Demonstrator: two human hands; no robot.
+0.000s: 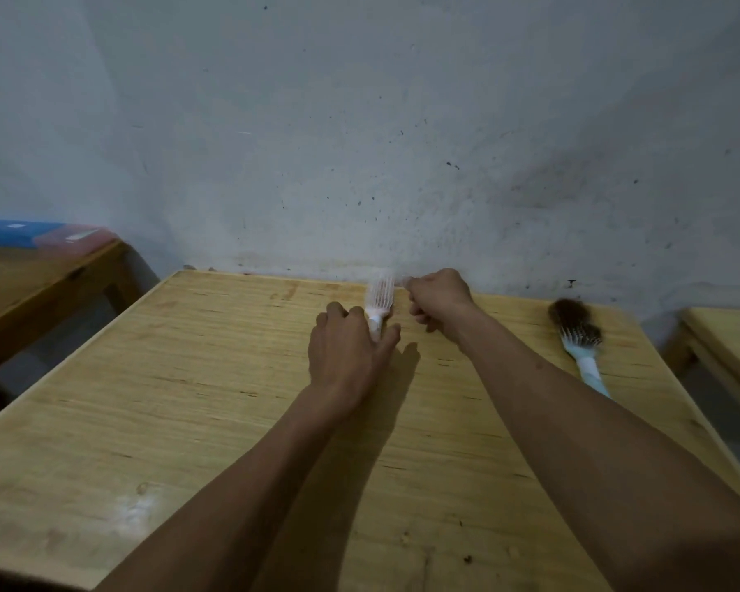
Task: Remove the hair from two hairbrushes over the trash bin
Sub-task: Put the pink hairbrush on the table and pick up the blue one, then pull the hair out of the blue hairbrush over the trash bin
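A pink hairbrush (380,296) lies near the far edge of the wooden table (189,399), its teeth free of hair. My left hand (348,351) rests on its handle, fingers around it. My right hand (438,301) sits just right of the brush head, fingers curled; whether it holds any hair I cannot tell. A blue-and-white hairbrush (578,335) lies to the right on the table, its head covered with a clump of brown hair. No trash bin is in view.
A grey stained wall (359,143) stands right behind the table. A second wooden table (39,284) at the left carries blue and pink boxes (39,235). Another table corner (727,335) shows at the right.
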